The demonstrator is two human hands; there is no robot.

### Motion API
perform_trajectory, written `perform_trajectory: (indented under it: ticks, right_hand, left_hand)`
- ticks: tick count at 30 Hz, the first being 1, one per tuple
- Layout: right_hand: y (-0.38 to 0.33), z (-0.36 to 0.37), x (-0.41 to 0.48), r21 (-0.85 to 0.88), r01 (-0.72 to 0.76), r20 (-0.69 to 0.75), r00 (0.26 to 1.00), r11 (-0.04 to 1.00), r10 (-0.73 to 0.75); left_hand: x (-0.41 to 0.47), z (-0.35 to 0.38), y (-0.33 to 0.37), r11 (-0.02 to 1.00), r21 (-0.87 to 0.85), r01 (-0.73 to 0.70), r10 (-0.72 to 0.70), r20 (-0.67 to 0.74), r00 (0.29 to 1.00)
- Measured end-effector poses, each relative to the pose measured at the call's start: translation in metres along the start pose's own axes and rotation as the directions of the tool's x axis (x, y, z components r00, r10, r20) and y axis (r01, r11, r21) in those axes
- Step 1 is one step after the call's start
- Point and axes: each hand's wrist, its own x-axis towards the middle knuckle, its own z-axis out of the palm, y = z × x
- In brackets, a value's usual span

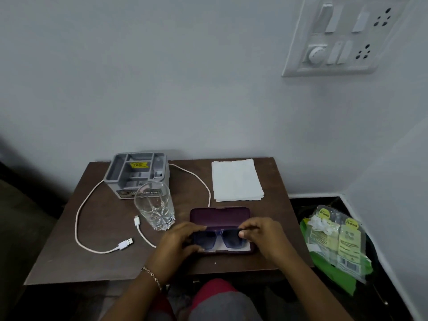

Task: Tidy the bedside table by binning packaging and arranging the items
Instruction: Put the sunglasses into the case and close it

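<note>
Blue sunglasses (220,239) lie in the lower half of an open purple glasses case (220,216) near the front of the brown bedside table (104,218). My left hand (180,239) grips the glasses' left end and my right hand (261,232) pinches the right end at the hinge. A white USB cable (78,218) loops across the table's left side. An empty clear glass (155,207) stands upright left of the case. Behind it sits a grey organiser (136,172). Plastic packaging (335,242) lies in a bin with a green liner on the right.
A folded white tissue stack (236,179) lies at the table's back right. A switchboard (345,35) is on the wall above. The bin (324,269) stands on the floor right of the table. My knee in red and grey cloth (217,300) is under the front edge.
</note>
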Motion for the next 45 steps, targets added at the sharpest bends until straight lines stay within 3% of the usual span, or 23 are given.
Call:
perform_trajectory:
  ticks: [10, 14, 21, 25, 30, 36, 41, 45]
  right_hand:
    - [0.001, -0.002, 0.003, -0.286, 0.071, 0.080, 0.996, 0.956, -0.050]
    - [0.015, 0.001, -0.002, -0.049, 0.019, -0.065, 0.998, 0.999, -0.022]
    - [0.026, 0.000, -0.003, 0.336, -0.120, 0.084, 0.992, 0.934, 0.097]
    - [0.026, 0.000, -0.002, 0.375, -0.155, 0.121, 0.986, 0.914, 0.118]
    - [0.024, 0.006, 0.000, 0.445, -0.137, 0.067, 0.991, 0.885, 0.119]
    - [0.025, 0.008, -0.007, 0.637, -0.074, -0.070, 0.986, 0.768, 0.153]
    - [0.028, 0.019, -0.012, 0.719, -0.069, -0.117, 0.969, 0.692, 0.218]
    - [0.035, 0.036, -0.018, 0.764, -0.042, -0.118, 0.972, 0.644, 0.202]
  left_hand:
    - [0.000, 0.002, 0.003, 0.998, 0.063, -0.009, 0.008, 0.017, 1.000]
    - [-0.005, 0.000, 0.006, 0.982, -0.148, 0.121, -0.144, -0.160, 0.976]
    - [-0.009, 0.008, 0.012, 0.934, -0.243, 0.260, -0.309, -0.188, 0.932]
    - [-0.013, 0.017, 0.010, 0.893, -0.268, 0.363, -0.413, -0.166, 0.895]
    - [-0.012, 0.016, 0.014, 0.863, -0.413, 0.293, -0.356, -0.084, 0.931]
    - [-0.012, 0.014, 0.013, 0.631, -0.696, 0.344, -0.459, 0.023, 0.888]
    - [-0.009, 0.015, 0.011, 0.556, -0.715, 0.423, -0.518, 0.100, 0.850]
    - [-0.007, 0.020, 0.016, 0.508, -0.757, 0.412, -0.565, 0.069, 0.822]
